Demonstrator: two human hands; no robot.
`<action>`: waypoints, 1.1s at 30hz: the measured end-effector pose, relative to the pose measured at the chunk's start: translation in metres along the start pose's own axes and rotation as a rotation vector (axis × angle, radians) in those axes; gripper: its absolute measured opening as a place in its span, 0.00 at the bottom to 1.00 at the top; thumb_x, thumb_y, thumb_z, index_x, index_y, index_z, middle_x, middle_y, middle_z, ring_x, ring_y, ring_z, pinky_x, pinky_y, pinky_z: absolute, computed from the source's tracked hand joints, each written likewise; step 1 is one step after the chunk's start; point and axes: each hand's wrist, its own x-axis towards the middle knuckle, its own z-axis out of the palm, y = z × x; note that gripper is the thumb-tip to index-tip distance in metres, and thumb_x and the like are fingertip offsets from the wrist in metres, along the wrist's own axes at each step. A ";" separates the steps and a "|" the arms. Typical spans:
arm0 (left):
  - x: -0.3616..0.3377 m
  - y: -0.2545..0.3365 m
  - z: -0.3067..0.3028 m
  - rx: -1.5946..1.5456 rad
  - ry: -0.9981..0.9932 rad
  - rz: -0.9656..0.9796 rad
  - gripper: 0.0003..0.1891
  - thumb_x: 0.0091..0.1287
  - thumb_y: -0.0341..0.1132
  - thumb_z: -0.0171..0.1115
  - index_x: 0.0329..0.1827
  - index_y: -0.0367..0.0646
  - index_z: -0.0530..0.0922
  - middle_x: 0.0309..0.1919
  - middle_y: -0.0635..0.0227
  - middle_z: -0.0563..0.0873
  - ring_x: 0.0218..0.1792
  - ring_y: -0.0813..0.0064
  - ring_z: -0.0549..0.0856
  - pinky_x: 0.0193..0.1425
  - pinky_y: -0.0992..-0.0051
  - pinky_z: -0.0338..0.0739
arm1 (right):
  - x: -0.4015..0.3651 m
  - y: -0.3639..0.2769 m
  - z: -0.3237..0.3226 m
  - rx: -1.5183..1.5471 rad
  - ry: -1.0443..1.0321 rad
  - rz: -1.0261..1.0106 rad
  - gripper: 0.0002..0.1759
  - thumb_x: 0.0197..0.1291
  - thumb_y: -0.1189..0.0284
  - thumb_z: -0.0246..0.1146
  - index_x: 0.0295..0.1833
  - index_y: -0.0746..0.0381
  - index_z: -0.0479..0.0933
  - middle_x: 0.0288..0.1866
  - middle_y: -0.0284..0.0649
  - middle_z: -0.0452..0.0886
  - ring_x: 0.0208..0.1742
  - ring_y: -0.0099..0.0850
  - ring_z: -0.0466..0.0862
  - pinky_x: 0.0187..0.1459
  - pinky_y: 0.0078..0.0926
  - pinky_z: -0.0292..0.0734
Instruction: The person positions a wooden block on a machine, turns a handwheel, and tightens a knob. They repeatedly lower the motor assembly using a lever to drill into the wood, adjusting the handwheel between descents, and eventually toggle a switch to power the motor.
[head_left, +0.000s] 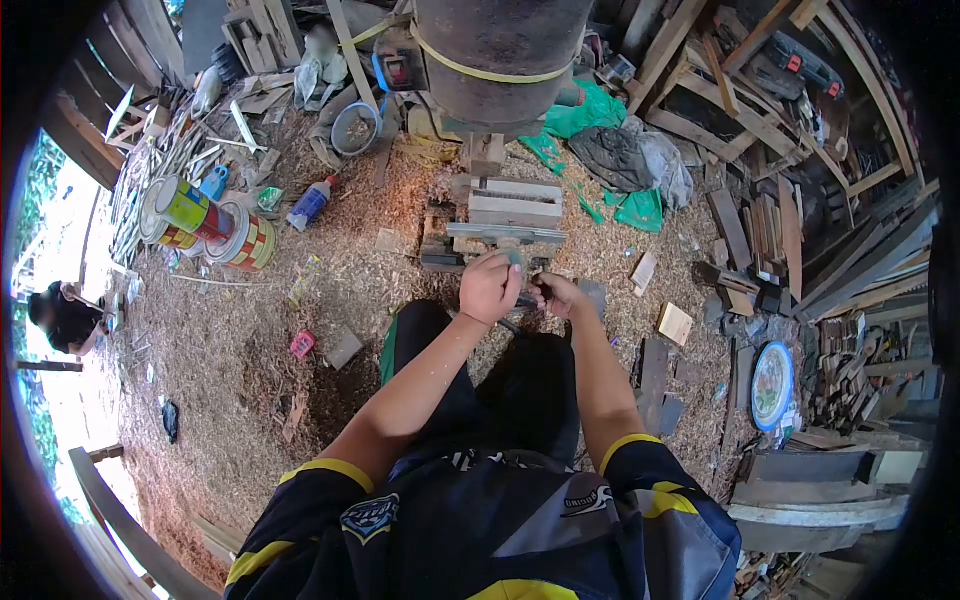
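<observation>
My left hand (490,288) is closed over the top of a handheld tool (526,300), and its body is mostly hidden under my fingers. My right hand (560,296) grips the dark rear part of the same tool. A dark cord seems to run back from it between my legs. Just ahead of my hands lies a narrow grey strip (505,232) across a low wooden support. Beyond the strip, pale wooden blocks (515,203) lie side by side. The exact kind of tool cannot be made out.
Wood shavings cover the ground (240,340). A large dark drum (500,60) stands ahead. Paint cans (240,238) and a blue bottle (310,204) are at left, with another person (68,318) farther off. Scrap boards (785,235) and a round tray (772,385) lie right.
</observation>
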 end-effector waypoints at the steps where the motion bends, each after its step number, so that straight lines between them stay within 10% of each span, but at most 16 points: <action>1: 0.000 -0.001 0.000 0.001 0.001 0.002 0.17 0.74 0.29 0.60 0.23 0.36 0.75 0.26 0.55 0.79 0.30 0.47 0.80 0.38 0.52 0.75 | -0.001 0.000 0.003 -0.011 0.043 -0.004 0.11 0.78 0.63 0.60 0.42 0.56 0.78 0.32 0.30 0.79 0.29 0.25 0.76 0.32 0.26 0.76; 6: 0.000 -0.001 -0.002 0.025 -0.013 0.003 0.17 0.75 0.29 0.59 0.23 0.36 0.75 0.26 0.54 0.79 0.31 0.46 0.81 0.39 0.52 0.76 | 0.006 0.001 0.008 -0.089 0.202 -0.014 0.10 0.74 0.64 0.64 0.39 0.56 0.79 0.27 0.30 0.77 0.26 0.26 0.75 0.29 0.28 0.73; 11: 0.002 0.002 0.000 -0.004 0.044 0.029 0.17 0.74 0.29 0.60 0.23 0.36 0.75 0.27 0.54 0.79 0.30 0.46 0.81 0.40 0.52 0.77 | -0.003 -0.001 0.069 -0.987 1.103 -0.143 0.26 0.52 0.54 0.78 0.37 0.71 0.89 0.34 0.54 0.91 0.36 0.47 0.92 0.43 0.43 0.87; 15: 0.001 0.001 -0.003 0.020 0.020 0.020 0.17 0.74 0.30 0.60 0.22 0.36 0.75 0.27 0.55 0.79 0.31 0.47 0.81 0.40 0.53 0.77 | -0.002 -0.001 0.062 -0.978 1.110 -0.138 0.35 0.48 0.49 0.79 0.40 0.76 0.89 0.43 0.63 0.91 0.46 0.50 0.95 0.54 0.44 0.87; 18: 0.001 0.000 -0.003 0.018 0.009 0.004 0.17 0.74 0.30 0.60 0.22 0.36 0.75 0.26 0.55 0.79 0.32 0.47 0.81 0.40 0.53 0.77 | -0.004 -0.009 0.016 -1.039 0.723 -0.214 0.30 0.52 0.53 0.79 0.43 0.72 0.89 0.39 0.53 0.92 0.37 0.45 0.93 0.46 0.43 0.88; 20: 0.002 0.000 -0.003 0.021 0.016 0.008 0.17 0.74 0.30 0.60 0.22 0.37 0.75 0.26 0.55 0.79 0.31 0.47 0.81 0.39 0.54 0.77 | -0.017 -0.019 0.009 -0.499 0.305 -0.049 0.22 0.62 0.58 0.77 0.50 0.65 0.87 0.38 0.40 0.91 0.33 0.34 0.88 0.41 0.36 0.86; 26: 0.002 0.000 0.000 0.013 0.008 0.017 0.17 0.74 0.30 0.60 0.22 0.37 0.74 0.25 0.56 0.78 0.30 0.48 0.80 0.38 0.53 0.75 | -0.005 -0.010 -0.003 -0.024 -0.062 -0.038 0.11 0.74 0.66 0.72 0.54 0.60 0.84 0.42 0.31 0.89 0.39 0.24 0.85 0.45 0.25 0.84; 33: 0.002 -0.002 0.000 0.008 -0.004 0.022 0.17 0.74 0.31 0.60 0.23 0.37 0.75 0.25 0.56 0.77 0.30 0.48 0.79 0.38 0.53 0.75 | -0.016 -0.019 0.003 -0.106 0.012 0.036 0.11 0.76 0.65 0.70 0.54 0.61 0.84 0.43 0.34 0.89 0.36 0.21 0.85 0.38 0.21 0.84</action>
